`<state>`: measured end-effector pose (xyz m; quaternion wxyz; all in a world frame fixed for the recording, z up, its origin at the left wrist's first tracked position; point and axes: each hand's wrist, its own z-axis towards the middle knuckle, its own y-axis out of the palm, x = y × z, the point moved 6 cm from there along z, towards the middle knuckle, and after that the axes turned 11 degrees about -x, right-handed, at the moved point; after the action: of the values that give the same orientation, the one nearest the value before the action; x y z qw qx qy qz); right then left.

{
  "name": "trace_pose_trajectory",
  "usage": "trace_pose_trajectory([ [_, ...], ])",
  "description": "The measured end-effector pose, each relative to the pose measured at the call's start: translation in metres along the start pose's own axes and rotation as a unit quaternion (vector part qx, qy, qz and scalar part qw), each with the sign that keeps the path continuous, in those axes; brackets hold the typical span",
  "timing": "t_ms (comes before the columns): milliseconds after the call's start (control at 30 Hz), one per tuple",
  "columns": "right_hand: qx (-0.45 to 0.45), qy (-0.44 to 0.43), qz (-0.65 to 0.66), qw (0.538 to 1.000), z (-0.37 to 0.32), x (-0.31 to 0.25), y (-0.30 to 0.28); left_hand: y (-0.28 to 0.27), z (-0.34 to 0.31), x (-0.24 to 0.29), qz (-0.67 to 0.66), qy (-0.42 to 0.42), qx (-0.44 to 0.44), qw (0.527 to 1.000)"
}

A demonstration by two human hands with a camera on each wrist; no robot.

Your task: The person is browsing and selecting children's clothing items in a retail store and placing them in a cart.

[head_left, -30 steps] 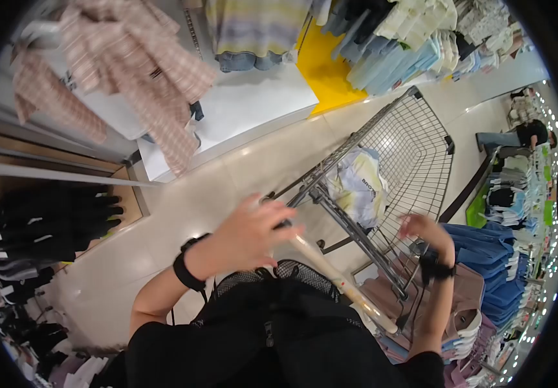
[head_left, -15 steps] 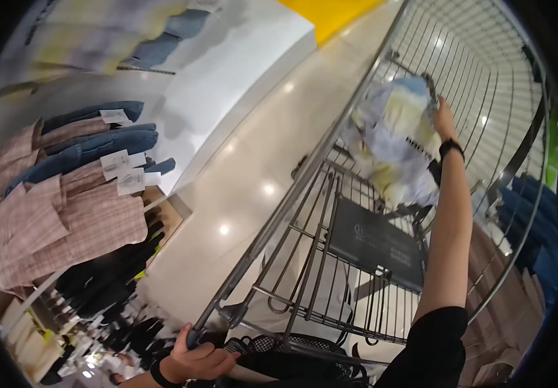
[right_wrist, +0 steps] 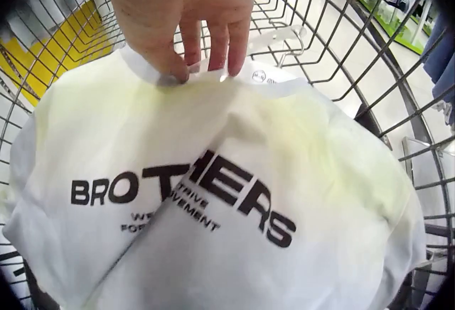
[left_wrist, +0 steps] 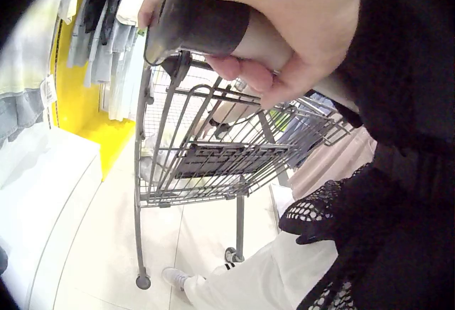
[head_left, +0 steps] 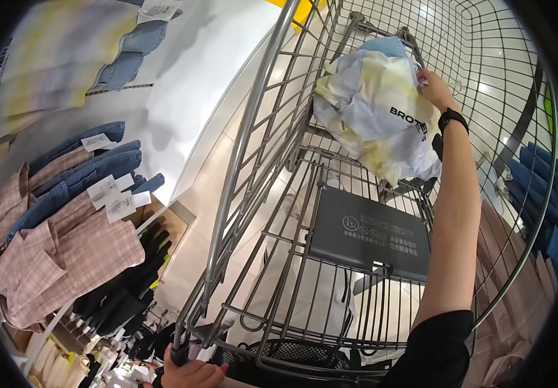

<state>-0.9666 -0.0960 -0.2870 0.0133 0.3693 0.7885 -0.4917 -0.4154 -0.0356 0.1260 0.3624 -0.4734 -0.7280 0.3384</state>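
Step in hand: apparently handling shirt (right_wrist: 234, 253) inside cart (head_left: 246, 149). Right hand (right_wrist: 185, 12) pinched on shirt top, rest below; hanger (right_wrist: 274, 36) just beyond fingers. Left hand (left_wrist: 298, 12) clamped round handle (left_wrist: 202, 24). Any lift calls for firm pinch.

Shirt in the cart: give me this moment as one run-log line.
right hand: holds shirt at neckline | left hand: grips cart handle | shirt: inside cart, lettering visible
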Motion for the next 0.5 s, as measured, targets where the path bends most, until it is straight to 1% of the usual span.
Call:
trace_pose_trajectory([
  [33,-0.003,0.002,-0.004,1.0,-0.003,0.0,-0.002,-0.001,0.0,-0.001,0.002,-0.005,-0.005,1.0],
  [100,0.016,-0.014,0.066,0.998,-0.011,-0.004,-0.011,-0.002,-0.004,0.0,-0.004,-0.007,0.004,1.0],
  [133,-0.016,0.032,0.214,0.976,-0.011,-0.001,-0.013,-0.001,-0.004,-0.001,-0.01,-0.01,0.017,1.0],
  [167,-0.016,0.031,0.214,0.976,-0.014,-0.007,-0.013,-0.001,-0.006,-0.001,-0.01,-0.01,0.017,1.0],
  [233,0.033,0.043,0.061,0.997,-0.014,-0.019,-0.022,0.003,-0.008,0.0,-0.01,-0.019,-0.019,1.0],
  [267,0.041,0.021,0.019,0.999,-0.015,-0.026,-0.023,0.004,-0.008,0.001,-0.006,-0.018,-0.011,1.0],
  [300,0.04,0.02,0.019,0.999,-0.017,-0.034,-0.024,0.005,-0.008,0.001,-0.007,-0.019,-0.012,1.0],
  [367,0.106,0.05,0.005,0.993,-0.026,-0.049,-0.038,0.004,-0.009,0.003,-0.028,-0.014,0.009,0.999],
  [400,0.106,0.05,0.004,0.993,-0.025,-0.046,-0.039,0.005,-0.01,0.004,-0.028,-0.013,0.009,0.999],
  [467,0.034,0.006,-0.045,0.998,-0.018,-0.05,-0.041,0.007,-0.015,0.006,-0.035,-0.055,-0.015,0.998],
  [500,0.042,0.002,-0.049,0.998,-0.02,-0.056,-0.05,0.004,-0.013,0.007,-0.032,-0.058,-0.006,0.998],
])
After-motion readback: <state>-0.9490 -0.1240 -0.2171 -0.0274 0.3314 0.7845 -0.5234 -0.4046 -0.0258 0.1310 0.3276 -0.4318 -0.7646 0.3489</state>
